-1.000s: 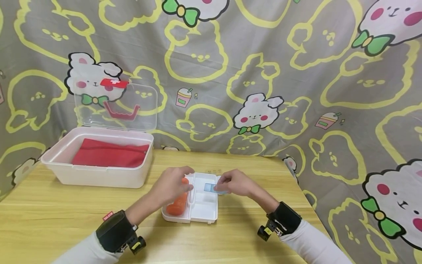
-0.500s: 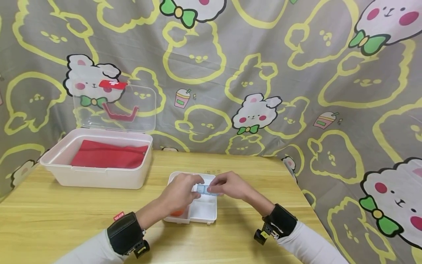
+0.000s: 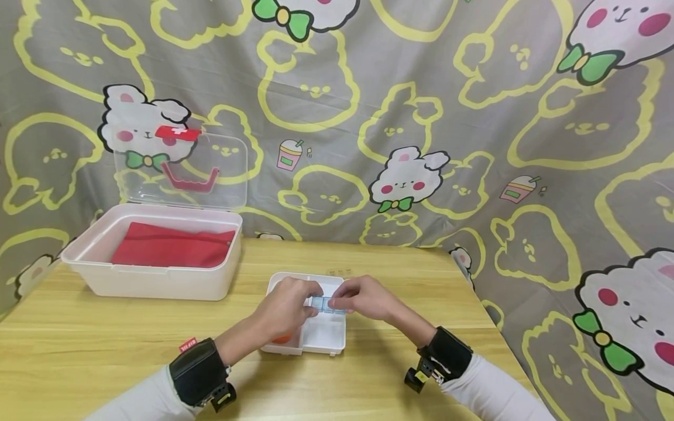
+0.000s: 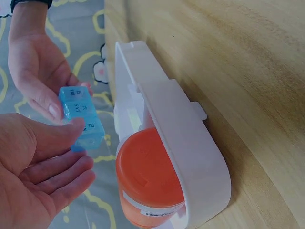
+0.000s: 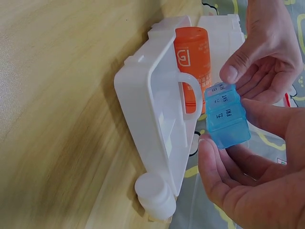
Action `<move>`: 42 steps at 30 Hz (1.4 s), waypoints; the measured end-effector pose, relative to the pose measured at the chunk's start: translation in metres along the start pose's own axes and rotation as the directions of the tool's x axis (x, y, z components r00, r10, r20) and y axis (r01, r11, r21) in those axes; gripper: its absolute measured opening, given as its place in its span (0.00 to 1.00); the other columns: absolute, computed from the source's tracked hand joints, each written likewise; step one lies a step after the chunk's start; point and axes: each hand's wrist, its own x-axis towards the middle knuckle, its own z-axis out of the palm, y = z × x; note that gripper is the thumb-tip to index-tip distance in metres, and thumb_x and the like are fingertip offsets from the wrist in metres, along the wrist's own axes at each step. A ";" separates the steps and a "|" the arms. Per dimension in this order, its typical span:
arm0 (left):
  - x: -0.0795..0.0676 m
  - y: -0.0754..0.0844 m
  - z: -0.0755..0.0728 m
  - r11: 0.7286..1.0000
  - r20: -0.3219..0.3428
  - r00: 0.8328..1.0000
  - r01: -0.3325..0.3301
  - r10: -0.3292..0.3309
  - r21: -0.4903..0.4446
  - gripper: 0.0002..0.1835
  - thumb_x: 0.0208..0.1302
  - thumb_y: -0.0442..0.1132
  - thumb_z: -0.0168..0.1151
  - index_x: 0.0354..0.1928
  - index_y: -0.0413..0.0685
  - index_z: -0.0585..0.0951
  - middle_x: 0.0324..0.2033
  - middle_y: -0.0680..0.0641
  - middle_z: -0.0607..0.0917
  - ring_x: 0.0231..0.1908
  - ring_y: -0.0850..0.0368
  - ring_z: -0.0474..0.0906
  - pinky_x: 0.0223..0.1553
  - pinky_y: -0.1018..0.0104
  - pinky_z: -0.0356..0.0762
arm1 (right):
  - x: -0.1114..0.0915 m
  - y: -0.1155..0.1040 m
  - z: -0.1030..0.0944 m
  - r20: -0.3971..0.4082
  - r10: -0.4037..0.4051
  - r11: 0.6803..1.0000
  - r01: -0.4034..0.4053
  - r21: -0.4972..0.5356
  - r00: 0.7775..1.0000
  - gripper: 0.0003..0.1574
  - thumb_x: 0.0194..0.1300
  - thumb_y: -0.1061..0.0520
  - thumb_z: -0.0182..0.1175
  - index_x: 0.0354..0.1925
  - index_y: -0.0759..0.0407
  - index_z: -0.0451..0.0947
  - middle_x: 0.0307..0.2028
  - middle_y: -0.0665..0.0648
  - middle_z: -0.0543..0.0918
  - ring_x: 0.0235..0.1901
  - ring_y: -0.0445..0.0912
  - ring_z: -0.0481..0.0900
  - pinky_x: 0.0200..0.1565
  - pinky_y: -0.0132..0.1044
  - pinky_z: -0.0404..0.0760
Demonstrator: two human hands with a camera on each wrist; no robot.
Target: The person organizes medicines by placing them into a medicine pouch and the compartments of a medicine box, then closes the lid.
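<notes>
A blue translucent weekly pill organizer [image 3: 320, 303] is held level above an open white plastic case [image 3: 323, 340]. At its SUN end, my left hand [image 3: 286, 305] pinches it, thumb on top and fingers underneath. My right hand [image 3: 365, 297] grips the FRI end between thumb and fingers. The lids, marked FRI, SAT and SUN, look closed in the left wrist view. An orange bottle [image 4: 150, 167] lies in the case's left half, mostly behind my left hand in the head view. The right wrist view shows the case's white handle [image 5: 196, 95] beside that bottle.
A small white bottle [image 5: 155, 193] stands on the wooden table [image 3: 400, 356] against the case's right side. At the back left is a large clear first-aid box [image 3: 158, 283], lid up, holding a red pouch [image 3: 174, 245]. A patterned cloth [image 3: 316, 134] hangs behind.
My right hand has brought the pill organizer leftward over the case. My left hand has moved right from the orange bottle and taken hold of the organizer's other end.
</notes>
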 end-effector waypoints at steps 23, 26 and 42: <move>0.007 -0.009 -0.013 0.985 0.081 0.983 0.170 -0.167 -0.028 0.08 0.60 0.32 0.71 0.42 0.41 0.89 0.36 0.46 0.91 0.37 0.57 0.84 0.45 0.56 0.86 | -0.005 -0.008 0.005 -0.173 -0.153 0.987 0.142 -0.073 0.973 0.13 0.61 0.59 0.72 0.45 0.58 0.86 0.41 0.55 0.88 0.40 0.43 0.83 0.45 0.35 0.85; 0.007 -0.008 -0.015 0.984 0.093 0.981 0.172 -0.168 -0.042 0.08 0.61 0.31 0.71 0.42 0.40 0.89 0.37 0.46 0.91 0.37 0.58 0.84 0.46 0.56 0.87 | -0.006 -0.009 0.006 -0.189 -0.161 0.986 0.149 -0.077 0.969 0.11 0.61 0.60 0.71 0.44 0.58 0.87 0.40 0.54 0.88 0.38 0.42 0.84 0.43 0.33 0.85; 0.008 -0.039 -0.044 0.972 -0.058 0.972 0.223 -0.227 -0.071 0.08 0.68 0.38 0.65 0.42 0.41 0.88 0.36 0.46 0.90 0.39 0.52 0.87 0.44 0.53 0.86 | -0.009 -0.007 0.004 -0.209 -0.127 0.991 0.114 -0.076 0.970 0.08 0.65 0.56 0.69 0.42 0.56 0.88 0.36 0.51 0.88 0.36 0.40 0.83 0.40 0.34 0.84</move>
